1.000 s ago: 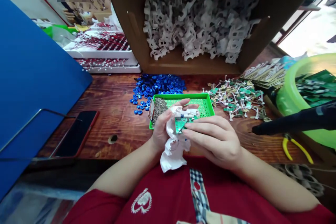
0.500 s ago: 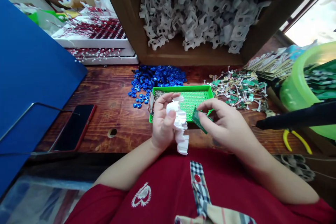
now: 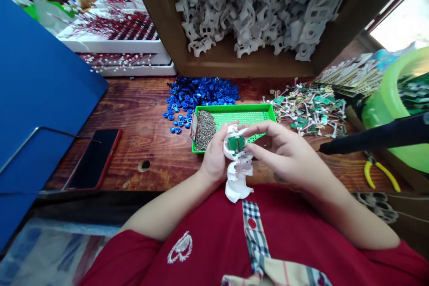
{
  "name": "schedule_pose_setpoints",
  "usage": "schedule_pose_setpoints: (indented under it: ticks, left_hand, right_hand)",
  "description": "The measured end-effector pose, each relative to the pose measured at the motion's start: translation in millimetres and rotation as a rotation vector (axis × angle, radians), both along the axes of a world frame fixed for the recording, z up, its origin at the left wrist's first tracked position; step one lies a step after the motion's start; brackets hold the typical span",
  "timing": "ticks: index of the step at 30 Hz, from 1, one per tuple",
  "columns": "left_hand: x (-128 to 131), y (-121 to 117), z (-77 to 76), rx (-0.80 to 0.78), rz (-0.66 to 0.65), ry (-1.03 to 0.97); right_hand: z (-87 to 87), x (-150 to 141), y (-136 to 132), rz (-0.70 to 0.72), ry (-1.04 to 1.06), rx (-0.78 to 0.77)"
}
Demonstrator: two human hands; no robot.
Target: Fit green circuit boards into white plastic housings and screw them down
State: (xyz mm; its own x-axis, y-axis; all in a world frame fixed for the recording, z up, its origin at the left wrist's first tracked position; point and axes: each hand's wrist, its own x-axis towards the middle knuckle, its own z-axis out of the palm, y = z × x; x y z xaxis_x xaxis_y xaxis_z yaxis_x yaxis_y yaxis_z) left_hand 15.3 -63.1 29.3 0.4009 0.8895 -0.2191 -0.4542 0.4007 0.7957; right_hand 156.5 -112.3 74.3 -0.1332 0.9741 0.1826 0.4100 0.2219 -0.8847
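Note:
My left hand (image 3: pixel 216 154) is closed around a white plastic housing (image 3: pixel 238 185), whose lower part hangs down in front of my shirt. Inside the round upper part of the housing sits a green circuit board (image 3: pixel 236 144). My right hand (image 3: pixel 278 147) pinches at the right edge of the board and housing with thumb and forefinger. Just beyond both hands lies a green perforated tray (image 3: pixel 248 108), with a heap of small metal screws (image 3: pixel 205 127) at its left end.
Small blue parts (image 3: pixel 201 91) lie behind the tray, and wired circuit boards (image 3: pixel 311 107) to its right. A cardboard box (image 3: pixel 214 68) of white housings stands at the back. A phone (image 3: pixel 94 161) is left; yellow-handled pliers (image 3: pixel 380 174) and a black tool (image 3: pixel 368 136) are right.
The green circuit board has moved left from beside the housing into its round upper part. My left hand has turned the housing, so its open inside now faces up.

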Motion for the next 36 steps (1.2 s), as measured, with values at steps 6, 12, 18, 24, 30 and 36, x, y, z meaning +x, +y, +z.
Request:
schedule_pose_setpoints:
  ticks: [6, 12, 18, 24, 30, 36]
  left_hand:
    - [-1, 0, 9.1, -0.318, -0.077, -0.292]
    - [-5, -4, 6.7, -0.281, -0.089, -0.335]
    - [-6, -4, 9.7, -0.201, -0.054, -0.311]
    - [-7, 1, 7.9, -0.175, 0.024, -0.279]
    - [-8, -1, 6.8, -0.128, 0.077, -0.257]
    - [-8, -5, 7.1, -0.134, 0.048, -0.332]
  right_hand:
    - [5.5, 11, 2, 0.167, -0.605, 0.362]
    - [8.1, 6, 1, 0.245, -0.700, 0.399]
    - [2.1, 1, 5, 0.192, -0.706, 0.486]
    - [-3.1, -1, 4, 0.131, -0.731, 0.587]
    - [-5.2, -9, 2, 0.064, -0.762, 0.564]
    - [-5.4, -14, 2, 0.055, -0.783, 0.523]
